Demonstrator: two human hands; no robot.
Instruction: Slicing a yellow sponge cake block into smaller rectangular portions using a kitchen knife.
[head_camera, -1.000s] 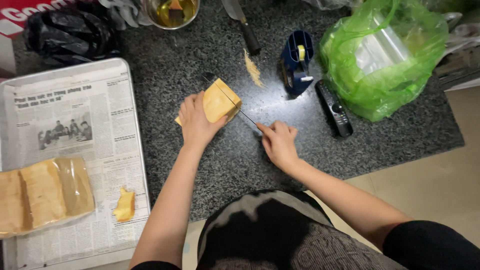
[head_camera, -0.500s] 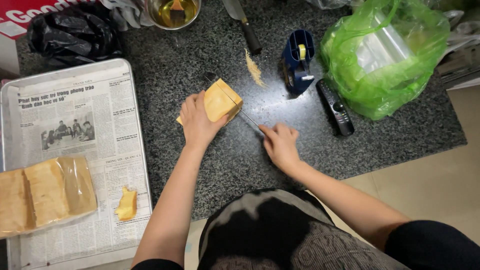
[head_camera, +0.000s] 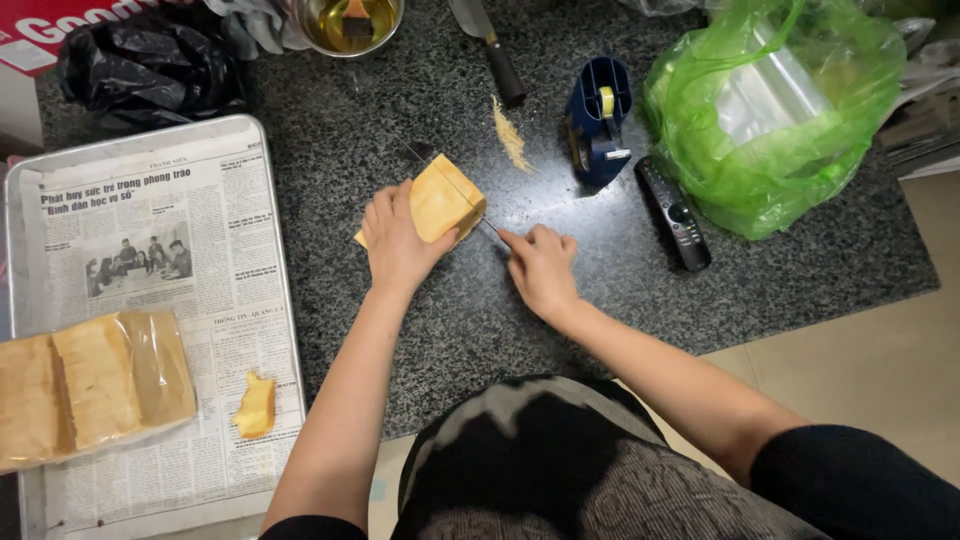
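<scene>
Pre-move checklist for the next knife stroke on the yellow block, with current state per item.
1. Left hand steadies the yellow block: ok, palm and fingers rest on its near side.
2. Right hand grips the knife: ok, blade lies across the block's top.
3. Left fingertips apart from the blade line: cannot tell, they sit close.
4. Block flat on the counter: cannot tell.
5. Space beside the cut: ok, tape dispenser and remote stand apart.

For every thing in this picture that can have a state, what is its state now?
left hand: pressing on yellow block
right hand: gripping knife
yellow block: knife blade across its top
knife: held
green bag: open
tray: lined with newspaper
wrapped blocks: lying on tray
</scene>
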